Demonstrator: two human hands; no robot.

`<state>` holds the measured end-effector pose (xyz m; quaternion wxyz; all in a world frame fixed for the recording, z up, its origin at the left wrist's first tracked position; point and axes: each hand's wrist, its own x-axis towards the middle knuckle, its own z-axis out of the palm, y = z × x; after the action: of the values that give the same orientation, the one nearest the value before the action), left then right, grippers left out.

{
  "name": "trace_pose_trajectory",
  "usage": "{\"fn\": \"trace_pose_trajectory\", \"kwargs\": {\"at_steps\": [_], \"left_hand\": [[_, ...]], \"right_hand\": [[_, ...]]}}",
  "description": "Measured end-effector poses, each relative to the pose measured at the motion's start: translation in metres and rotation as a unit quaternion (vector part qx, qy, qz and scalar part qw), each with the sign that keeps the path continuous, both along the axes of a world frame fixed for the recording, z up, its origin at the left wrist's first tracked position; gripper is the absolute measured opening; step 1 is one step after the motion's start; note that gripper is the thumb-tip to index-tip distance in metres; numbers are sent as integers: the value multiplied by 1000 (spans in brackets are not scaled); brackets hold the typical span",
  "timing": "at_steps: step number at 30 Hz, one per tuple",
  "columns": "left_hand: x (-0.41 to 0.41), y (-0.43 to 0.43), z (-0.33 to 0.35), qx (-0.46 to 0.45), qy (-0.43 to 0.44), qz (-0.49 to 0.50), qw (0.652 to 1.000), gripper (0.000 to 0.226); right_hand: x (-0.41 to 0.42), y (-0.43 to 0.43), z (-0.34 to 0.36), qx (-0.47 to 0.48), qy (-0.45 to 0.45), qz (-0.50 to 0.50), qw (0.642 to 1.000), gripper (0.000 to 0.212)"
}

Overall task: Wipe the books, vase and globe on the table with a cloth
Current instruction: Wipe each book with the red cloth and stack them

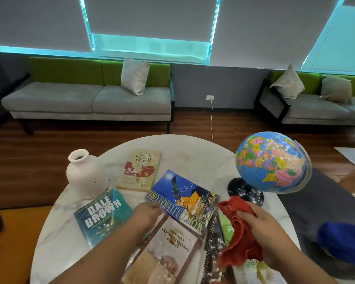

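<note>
- My right hand (260,232) holds the red cloth (240,242) bunched up; it is soft and limp.
- My left hand (148,214) curls round the spine edge of the World Literature book (182,199), which overlaps the Detective Agency book (168,253). These paperbacks look light and glossy, so I would pin a corner.
- The white vase (86,175) stands near the bench's (193,156) left edge, by the Dale Brown book (103,216). It is probably fragile, so I would steady its body.
- The globe (271,162) stands near the right edge and likely spins, so I would hold its base.
- Bare room lies at the far middle.
</note>
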<state>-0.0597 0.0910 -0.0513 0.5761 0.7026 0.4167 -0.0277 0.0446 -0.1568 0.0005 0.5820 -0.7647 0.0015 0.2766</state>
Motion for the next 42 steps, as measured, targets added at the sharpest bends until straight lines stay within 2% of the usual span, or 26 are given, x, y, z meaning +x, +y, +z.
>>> {"fn": "trace_pose_trajectory", "kwargs": {"at_steps": [2,4,8,12,16,20,23,24,26,28,30,33,36,40,42], "left_hand": [[18,-7,-10,137,83,-117,980,37],[34,-12,-24,192,144,-189,952,42],[56,-20,-46,307,227,-261,886,63],[66,-17,-56,371,226,-281,855,71],[74,-12,-58,385,197,-272,860,78],[74,-4,-61,345,122,-183,912,60],[66,3,-62,319,66,-11,945,46],[65,6,-63,281,57,58,956,43],[68,8,-62,128,40,179,975,32],[74,7,-63,-26,-2,243,970,28],[78,2,-64,-82,-30,259,962,24],[82,-8,-59,-19,-18,230,973,17],[86,-13,-58,47,17,175,983,30],[89,-3,-63,34,24,166,985,49],[90,1,-64,31,19,177,984,46]], "right_hand": [[15,3,-5,-15,0,-8,1000,19],[27,5,-11,-28,-15,-12,999,16],[48,15,-26,-56,-9,2,998,13],[67,29,-35,-81,-15,16,996,10],[79,42,-44,-119,-13,46,992,7],[86,53,-48,-152,-22,87,984,14],[95,60,-44,-170,-36,109,979,15],[99,62,-43,-169,-28,109,979,13],[103,63,-41,-156,2,103,982,15],[105,62,-40,-134,29,89,987,18],[102,60,-40,-119,38,81,989,19],[95,56,-38,-101,49,81,990,20],[93,54,-37,-103,59,80,990,22],[111,59,-45,-132,105,63,984,27],[117,60,-48,-158,127,70,977,20]]}}
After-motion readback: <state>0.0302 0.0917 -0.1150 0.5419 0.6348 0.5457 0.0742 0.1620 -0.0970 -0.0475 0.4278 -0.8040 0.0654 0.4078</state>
